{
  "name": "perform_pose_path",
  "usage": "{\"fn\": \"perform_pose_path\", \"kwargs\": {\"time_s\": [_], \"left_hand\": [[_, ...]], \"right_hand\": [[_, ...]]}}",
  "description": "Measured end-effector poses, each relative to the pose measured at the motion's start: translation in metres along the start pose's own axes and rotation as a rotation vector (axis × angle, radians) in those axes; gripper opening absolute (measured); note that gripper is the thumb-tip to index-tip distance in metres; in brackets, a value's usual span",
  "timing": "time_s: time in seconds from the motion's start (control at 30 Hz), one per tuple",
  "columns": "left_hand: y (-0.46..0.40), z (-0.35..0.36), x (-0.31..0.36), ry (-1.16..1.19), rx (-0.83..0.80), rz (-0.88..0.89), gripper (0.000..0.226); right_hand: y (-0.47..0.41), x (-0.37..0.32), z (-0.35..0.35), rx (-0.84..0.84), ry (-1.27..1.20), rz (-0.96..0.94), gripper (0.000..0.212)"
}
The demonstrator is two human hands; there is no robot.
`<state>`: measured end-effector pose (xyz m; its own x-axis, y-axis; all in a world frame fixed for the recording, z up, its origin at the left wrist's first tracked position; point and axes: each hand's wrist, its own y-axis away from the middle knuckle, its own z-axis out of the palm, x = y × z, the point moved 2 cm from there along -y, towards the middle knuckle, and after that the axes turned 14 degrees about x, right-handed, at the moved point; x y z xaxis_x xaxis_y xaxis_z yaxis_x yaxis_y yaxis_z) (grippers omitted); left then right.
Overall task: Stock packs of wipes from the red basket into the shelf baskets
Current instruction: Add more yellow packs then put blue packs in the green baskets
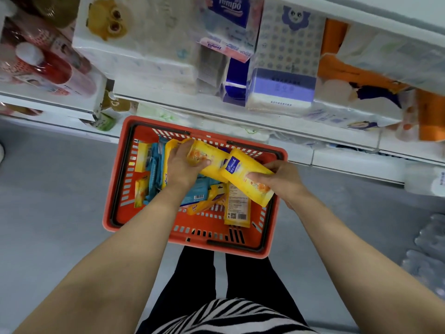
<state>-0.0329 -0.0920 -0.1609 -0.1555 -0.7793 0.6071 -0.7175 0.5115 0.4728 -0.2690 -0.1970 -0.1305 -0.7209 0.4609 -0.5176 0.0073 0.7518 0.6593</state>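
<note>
grey shop floor under me, white shelves (240, 109) of tissue packs across the top of my view, and the red basket (115, 189) sitting on the floor just in front of my feet.

my left hand (183, 165) is curled over the near end of one yellow pack of wipes (212, 155), thumb on its face, fingers wrapped over the far edge. my right hand (281, 179) pinches a second yellow pack (245, 174) along its right side, thumb on top. both packs are lifted above the heap, and their inner ends overlap or touch over the middle of the basket; i can't tell which.

each pack runs long-ways on a slant, from upper left down to lower right, so the long axes lie roughly parallel and point partly toward the shelves. the shelves lie straight ahead and above the basket; no shelf baskets show plainly from here.

below my hands more yellow and blue packs (156, 169) lie loose in the basket, one yellow pack (237, 208) label-up at the right.

i judge both hands equally ready to rise forward.
</note>
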Motion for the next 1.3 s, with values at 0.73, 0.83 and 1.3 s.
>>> {"fn": "perform_pose_path", "kwargs": {"time_s": [0.73,0.83,1.3], "left_hand": [[0.047,-0.044,-0.034,0.436,-0.083,-0.294,0.022],[0.062,-0.052,-0.023,0.594,-0.089,-0.392,0.042],[0.139,-0.06,0.057,0.697,-0.317,-0.148,0.051]], "right_hand": [[0.062,0.004,0.039,-0.09,-0.545,0.253,0.035],[0.079,-0.007,0.054,-0.113,-0.654,0.278,0.043],[0.127,-0.015,-0.027,-0.23,-0.818,-0.001,0.057]]}}
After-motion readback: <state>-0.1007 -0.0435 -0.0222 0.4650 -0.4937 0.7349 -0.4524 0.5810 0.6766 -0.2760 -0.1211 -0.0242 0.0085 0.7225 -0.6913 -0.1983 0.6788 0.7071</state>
